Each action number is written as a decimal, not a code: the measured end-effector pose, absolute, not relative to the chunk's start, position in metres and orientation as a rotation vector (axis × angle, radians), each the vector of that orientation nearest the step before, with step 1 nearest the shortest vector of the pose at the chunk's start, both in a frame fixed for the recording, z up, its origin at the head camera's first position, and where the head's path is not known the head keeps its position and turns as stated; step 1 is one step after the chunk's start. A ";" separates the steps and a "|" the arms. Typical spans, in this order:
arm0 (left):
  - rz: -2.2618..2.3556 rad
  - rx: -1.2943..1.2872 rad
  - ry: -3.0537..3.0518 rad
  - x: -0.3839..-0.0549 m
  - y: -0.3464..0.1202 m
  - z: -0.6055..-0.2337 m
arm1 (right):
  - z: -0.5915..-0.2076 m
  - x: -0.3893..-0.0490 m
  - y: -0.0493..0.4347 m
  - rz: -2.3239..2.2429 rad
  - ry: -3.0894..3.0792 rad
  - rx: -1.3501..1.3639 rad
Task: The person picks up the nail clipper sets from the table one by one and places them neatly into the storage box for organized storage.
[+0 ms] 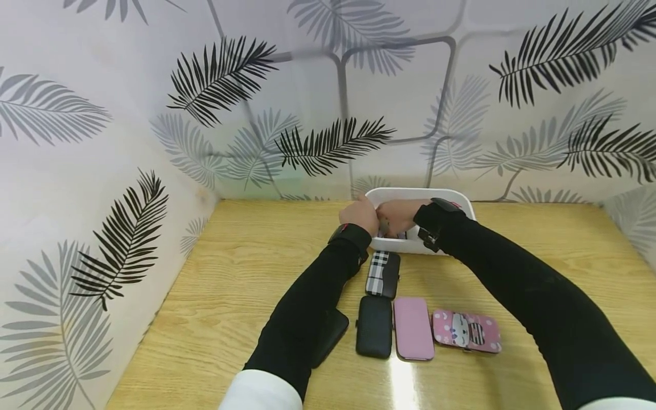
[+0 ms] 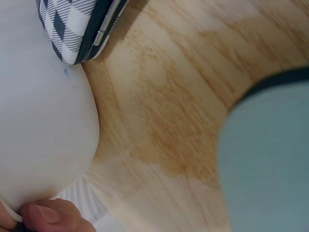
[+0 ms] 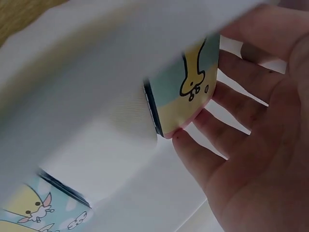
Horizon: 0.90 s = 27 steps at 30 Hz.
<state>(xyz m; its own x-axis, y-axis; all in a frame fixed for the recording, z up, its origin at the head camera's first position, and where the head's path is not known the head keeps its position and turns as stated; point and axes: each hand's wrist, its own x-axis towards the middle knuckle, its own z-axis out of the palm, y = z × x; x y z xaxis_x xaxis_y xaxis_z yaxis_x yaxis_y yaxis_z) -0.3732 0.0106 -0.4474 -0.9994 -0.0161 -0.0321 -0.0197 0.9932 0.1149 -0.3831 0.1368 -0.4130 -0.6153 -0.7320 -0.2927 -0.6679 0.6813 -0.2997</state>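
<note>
A white plastic bin (image 1: 397, 246) stands against the back wall. My left hand (image 1: 360, 215) grips its left end, with the thumb (image 2: 53, 216) over the rim in the left wrist view. Inside the bin, my right hand (image 1: 397, 216) holds a flat case with a yellow and teal cartoon print (image 3: 193, 92) by its edge, fingertips along one side. The bin wall hides part of that grip. Another cartoon-print case (image 3: 46, 208) lies in the bin, apart from the hand.
In front of the bin lie a black-and-white plaid case (image 1: 376, 273), a black case (image 1: 374, 327), a pink case (image 1: 414, 328) and a pink cartoon case (image 1: 474, 331). Another dark case (image 1: 332, 336) is partly under my left arm. A leaf-patterned wall covering (image 1: 307, 85) borders the wooden table (image 1: 230, 256).
</note>
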 end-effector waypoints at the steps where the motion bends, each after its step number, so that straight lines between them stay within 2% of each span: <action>1: 0.175 -0.025 3.101 -0.373 0.011 -0.448 | -0.411 -0.380 0.138 -0.238 2.504 -1.073; 9: 0.128 -0.019 3.076 -0.373 0.013 -0.454 | -0.412 -0.368 0.145 -0.278 2.506 -0.965; 15: 0.123 -0.019 3.083 -0.374 0.015 -0.450 | -0.404 -0.359 0.165 -0.345 2.651 -1.150; 22: 0.130 -0.033 3.071 -0.371 0.016 -0.444 | -0.382 -0.297 0.207 -0.398 2.897 -1.250; 27: 0.121 -0.038 3.055 -0.367 0.016 -0.442 | -0.387 -0.242 0.230 -0.370 2.897 -1.261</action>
